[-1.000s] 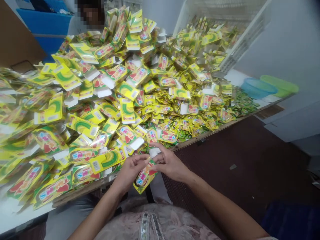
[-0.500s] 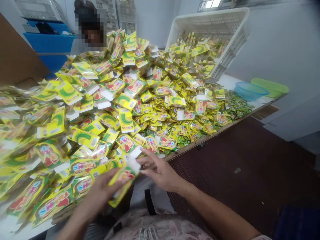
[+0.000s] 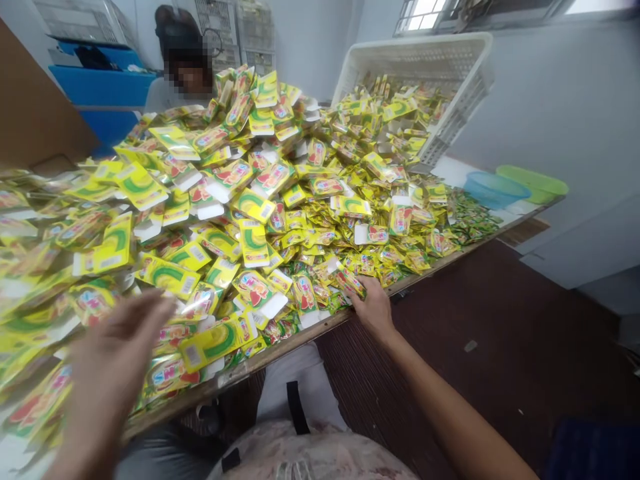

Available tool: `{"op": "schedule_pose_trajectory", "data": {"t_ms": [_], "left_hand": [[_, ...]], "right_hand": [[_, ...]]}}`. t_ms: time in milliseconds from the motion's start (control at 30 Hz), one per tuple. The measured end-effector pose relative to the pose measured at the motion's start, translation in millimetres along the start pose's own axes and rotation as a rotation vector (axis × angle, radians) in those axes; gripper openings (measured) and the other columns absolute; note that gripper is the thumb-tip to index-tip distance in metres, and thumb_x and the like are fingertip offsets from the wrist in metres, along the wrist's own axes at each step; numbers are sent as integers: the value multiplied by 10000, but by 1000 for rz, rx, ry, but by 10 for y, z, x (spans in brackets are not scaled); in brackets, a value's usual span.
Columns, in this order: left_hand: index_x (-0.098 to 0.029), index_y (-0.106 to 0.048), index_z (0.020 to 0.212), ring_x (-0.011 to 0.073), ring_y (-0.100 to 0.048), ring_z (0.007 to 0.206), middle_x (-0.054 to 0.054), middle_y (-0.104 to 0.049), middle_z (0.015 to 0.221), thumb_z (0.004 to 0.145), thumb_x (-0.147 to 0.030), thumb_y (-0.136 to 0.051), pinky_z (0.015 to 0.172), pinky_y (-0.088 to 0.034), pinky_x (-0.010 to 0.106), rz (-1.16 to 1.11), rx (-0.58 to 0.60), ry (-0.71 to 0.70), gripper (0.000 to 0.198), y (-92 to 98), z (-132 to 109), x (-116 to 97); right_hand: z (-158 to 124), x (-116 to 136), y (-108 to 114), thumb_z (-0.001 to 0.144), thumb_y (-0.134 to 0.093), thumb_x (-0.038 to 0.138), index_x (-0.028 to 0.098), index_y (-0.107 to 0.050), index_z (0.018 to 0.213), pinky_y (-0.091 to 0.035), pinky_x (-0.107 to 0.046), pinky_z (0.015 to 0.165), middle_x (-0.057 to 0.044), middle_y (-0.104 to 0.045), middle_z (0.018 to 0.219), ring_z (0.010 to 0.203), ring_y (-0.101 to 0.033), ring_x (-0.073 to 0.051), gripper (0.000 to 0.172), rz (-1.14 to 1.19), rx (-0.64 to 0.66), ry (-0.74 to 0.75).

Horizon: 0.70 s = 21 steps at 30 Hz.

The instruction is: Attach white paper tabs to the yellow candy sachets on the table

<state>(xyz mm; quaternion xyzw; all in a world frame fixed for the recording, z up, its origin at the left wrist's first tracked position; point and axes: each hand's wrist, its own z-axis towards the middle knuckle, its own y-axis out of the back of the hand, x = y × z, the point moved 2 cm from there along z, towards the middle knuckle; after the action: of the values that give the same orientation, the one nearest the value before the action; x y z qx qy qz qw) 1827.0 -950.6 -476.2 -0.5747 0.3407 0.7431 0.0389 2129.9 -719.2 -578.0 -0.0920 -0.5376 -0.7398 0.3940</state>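
My right hand is at the front edge of the table, its fingers closed on the near end of a small yellow-and-green carton. A white flap stands out at that carton's far end. Blurred by motion, my left hand hangs over the near left of the heap; its fingers cannot be made out well, and no carton shows in it. Below and around it lie printed yellow cartons, several with white end flaps open. One long yellow carton rests between the hands, near the edge.
Small shiny sachets lie among the cartons. A white plastic crate is tipped toward the heap at the back. Blue and green basins stand at the right end. Across the heap sits another person. The wooden table edge runs diagonally.
The carton held in front of my body is gone from my left hand, which has moved left. My right hand has moved right and forward to the heap and now grips a carton.
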Motion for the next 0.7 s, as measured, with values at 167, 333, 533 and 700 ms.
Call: {"op": "schedule_pose_trajectory", "data": {"t_ms": [167, 333, 533, 700], "left_hand": [[-153, -704, 861, 255, -661, 808, 78, -726, 834, 602, -539, -719, 764, -516, 341, -313, 623, 144, 466, -933, -438, -90], [-159, -591, 1064, 240, -660, 897, 85, -716, 971, 670, -438, -731, 816, -511, 331, -675, 803, 226, 503, -1451, -613, -69], [-167, -493, 1005, 221, -682, 778, 58, -722, 860, 601, -414, -797, 734, -534, 335, -751, 710, 359, 562, -1453, -669, 113], [-160, -506, 936, 197, -672, 671, 48, -719, 776, 587, -450, -794, 641, -524, 292, -684, 771, 412, 538, -1378, -755, 139]], "right_hand": [[-125, 232, 186, 728, -648, 455, 174, -593, 941, -477, -390, 807, -67, -645, 897, 837, -584, -218, 357, 507, 58, -279], [-431, 839, 57, 761, -647, 447, 180, -626, 994, -492, -339, 795, -42, -665, 924, 872, -610, -193, 355, 888, 594, -211], [124, 527, -128, 805, -537, 532, 159, -621, 986, -452, -392, 788, -87, -637, 850, 798, -563, -223, 422, 312, 62, -196], [497, 284, -344, 737, -625, 439, 131, -588, 1036, -413, -428, 825, -129, -615, 883, 891, -515, -279, 432, 33, 83, -31]]}}
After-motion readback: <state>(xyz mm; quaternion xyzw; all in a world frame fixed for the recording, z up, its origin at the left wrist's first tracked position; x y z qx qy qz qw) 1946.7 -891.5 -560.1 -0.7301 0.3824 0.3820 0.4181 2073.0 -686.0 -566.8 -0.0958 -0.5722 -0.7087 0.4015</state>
